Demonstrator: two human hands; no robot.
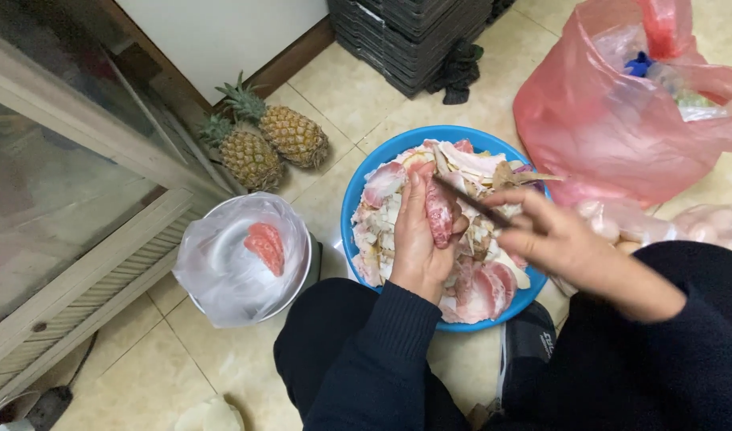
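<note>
At the far left a wood-framed glass cabinet (71, 199) hems in the tiled floor, and 2 whole pineapples with green crowns (266, 144) lie against its corner, out of the working space. Just right of it, a round metal bowl lined with a clear plastic bag (242, 259) holds 2 peeled pink fruit segments (265, 246); it sits close by the person's knee, likely so finished pieces can be dropped in with a short reach.

The left hand (418, 239) cups 1 pink pomelo segment (439, 214), fingers curled around it from below, held right over the round blue plastic basin (366, 172) so peelings fall onto the heap of white pith and rind inside. The right hand (553, 239) pinches a thin dark-handled knife (471, 201), its tip touching the segment.

Further right, a pink plastic bag (613, 112) crowds the basin's rim, with clear bags just below it. Open floor remains only between bowl and basin and toward the stacked dark crates (410, 36) behind.
</note>
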